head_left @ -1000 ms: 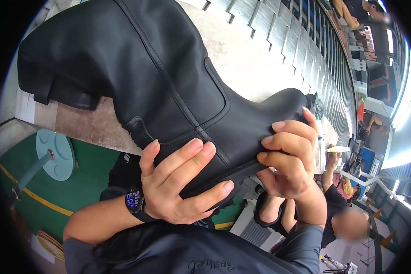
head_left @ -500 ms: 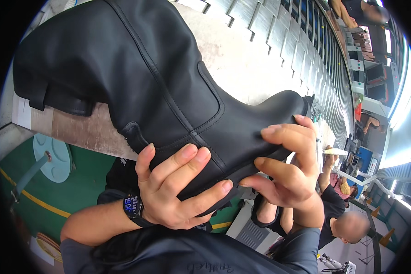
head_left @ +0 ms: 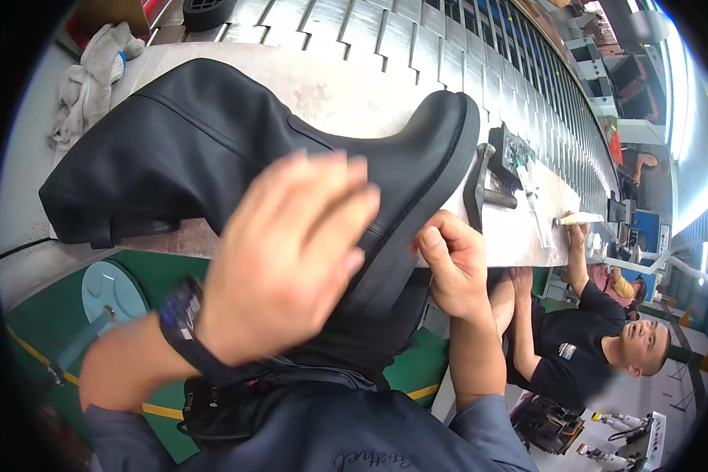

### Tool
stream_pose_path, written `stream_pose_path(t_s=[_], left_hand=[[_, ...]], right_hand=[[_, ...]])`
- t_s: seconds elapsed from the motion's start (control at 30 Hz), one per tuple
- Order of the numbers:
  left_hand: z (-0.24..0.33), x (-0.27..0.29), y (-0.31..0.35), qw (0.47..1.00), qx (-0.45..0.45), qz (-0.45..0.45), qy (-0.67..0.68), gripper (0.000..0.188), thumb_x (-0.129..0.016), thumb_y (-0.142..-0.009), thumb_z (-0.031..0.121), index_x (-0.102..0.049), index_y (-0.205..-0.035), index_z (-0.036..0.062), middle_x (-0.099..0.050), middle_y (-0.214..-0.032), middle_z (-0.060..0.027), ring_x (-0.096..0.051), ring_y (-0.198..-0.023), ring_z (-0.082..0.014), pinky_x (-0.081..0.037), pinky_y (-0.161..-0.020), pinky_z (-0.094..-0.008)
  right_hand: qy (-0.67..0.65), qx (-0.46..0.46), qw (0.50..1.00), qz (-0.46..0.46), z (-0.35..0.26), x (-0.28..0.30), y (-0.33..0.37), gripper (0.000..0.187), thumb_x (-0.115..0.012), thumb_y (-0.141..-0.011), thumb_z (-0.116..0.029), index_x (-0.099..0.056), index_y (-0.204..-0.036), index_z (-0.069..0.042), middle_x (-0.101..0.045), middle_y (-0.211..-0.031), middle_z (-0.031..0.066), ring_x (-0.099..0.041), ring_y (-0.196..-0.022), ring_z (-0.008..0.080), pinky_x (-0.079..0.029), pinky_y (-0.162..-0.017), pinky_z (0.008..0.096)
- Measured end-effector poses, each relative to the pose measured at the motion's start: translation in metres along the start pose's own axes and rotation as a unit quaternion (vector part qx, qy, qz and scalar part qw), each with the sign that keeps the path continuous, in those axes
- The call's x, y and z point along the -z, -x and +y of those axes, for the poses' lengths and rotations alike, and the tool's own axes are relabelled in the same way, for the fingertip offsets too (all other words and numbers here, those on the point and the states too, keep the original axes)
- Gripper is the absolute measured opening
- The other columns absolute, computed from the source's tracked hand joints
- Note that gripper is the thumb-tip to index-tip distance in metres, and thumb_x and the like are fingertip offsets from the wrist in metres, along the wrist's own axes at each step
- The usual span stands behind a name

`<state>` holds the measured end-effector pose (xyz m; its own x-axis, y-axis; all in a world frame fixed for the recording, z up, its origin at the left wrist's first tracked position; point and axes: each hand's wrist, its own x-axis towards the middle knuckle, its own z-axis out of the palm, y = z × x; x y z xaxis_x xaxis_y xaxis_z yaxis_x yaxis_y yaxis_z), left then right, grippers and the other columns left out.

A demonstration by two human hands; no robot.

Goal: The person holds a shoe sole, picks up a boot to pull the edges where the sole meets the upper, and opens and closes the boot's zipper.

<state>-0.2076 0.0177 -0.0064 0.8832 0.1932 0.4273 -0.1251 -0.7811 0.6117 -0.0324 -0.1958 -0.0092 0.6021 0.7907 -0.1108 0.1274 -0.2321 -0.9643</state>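
Observation:
A tall black boot lies on the worktable, its shaft to the left and its toe pointing to the far right. Its thick black sole faces toward the right and near side. Over the boot's ankle is my left hand, blurred by motion, with the fingers stretched out and holding nothing. Close to the sole's edge, my right hand has its fingers curled and the thumb pressed against the index finger. Whatever may be in that pinch is too small to make out.
Right of the toe lie a hammer-like metal tool, a black block and a slim pen-like item. A slatted metal conveyor runs behind the table. White gloves lie far left; a round stool stands below. A co-worker is at right.
The boot has turned so its sole shows and sits lower in view. My left hand has lifted off its side; my right hand has left the toe area and curled up near the sole.

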Motion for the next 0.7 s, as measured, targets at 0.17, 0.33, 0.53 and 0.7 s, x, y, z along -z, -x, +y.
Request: stream_pose_path(t_s=[0.17,0.33,0.53,0.7], left_hand=[[-0.041,0.015,-0.064,0.984,-0.016,-0.175,-0.039,0.095,-0.086,-0.087,0.045,-0.046,-0.158,-0.0047,-0.057,-0.156,-0.0248,-0.052,-0.147,-0.0397,-0.036,-0.129,-0.0543],[-0.048,-0.001,-0.064,0.981,-0.044,-0.189,-0.029,0.136,-0.078,-0.069,0.087,-0.043,-0.156,-0.0121,-0.063,-0.144,-0.0265,-0.061,-0.135,-0.0387,-0.038,-0.122,-0.0515],[-0.035,-0.014,-0.061,0.986,-0.031,-0.15,-0.072,0.137,-0.076,-0.066,0.09,-0.046,-0.154,-0.0116,-0.064,-0.141,-0.0248,-0.062,-0.131,-0.0385,-0.038,-0.122,-0.0529],[-0.032,-0.024,-0.066,0.993,0.016,-0.109,-0.049,0.131,-0.081,-0.068,0.085,-0.049,-0.148,-0.0127,-0.067,-0.134,-0.0244,-0.065,-0.122,-0.0395,-0.043,-0.113,-0.0508]], right_hand=[[0.023,-0.005,0.999,-0.034,-0.007,0.002,-0.011,0.033,-0.064,-0.114,-0.025,-0.07,-0.096,0.002,-0.074,-0.087,0.0077,-0.069,-0.082,0.0135,-0.056,-0.077,0.0292],[0.214,-0.031,0.976,-0.03,-0.031,0.004,-0.018,0.023,-0.076,-0.104,-0.022,-0.071,-0.097,0.0,-0.075,-0.098,0.0156,-0.072,-0.087,0.021,-0.056,-0.077,0.0316],[0.535,0.421,0.731,-0.051,-0.057,0.024,-0.051,0.047,-0.082,-0.082,-0.024,-0.079,-0.126,-0.008,-0.071,-0.143,0.0147,-0.065,-0.134,0.0352,-0.038,-0.123,0.0609],[0.488,0.491,0.71,-0.131,-0.041,0.027,-0.072,0.035,-0.079,-0.08,-0.019,-0.083,-0.112,-0.004,-0.076,-0.12,0.0119,-0.071,-0.114,0.029,-0.05,-0.114,0.0633]])
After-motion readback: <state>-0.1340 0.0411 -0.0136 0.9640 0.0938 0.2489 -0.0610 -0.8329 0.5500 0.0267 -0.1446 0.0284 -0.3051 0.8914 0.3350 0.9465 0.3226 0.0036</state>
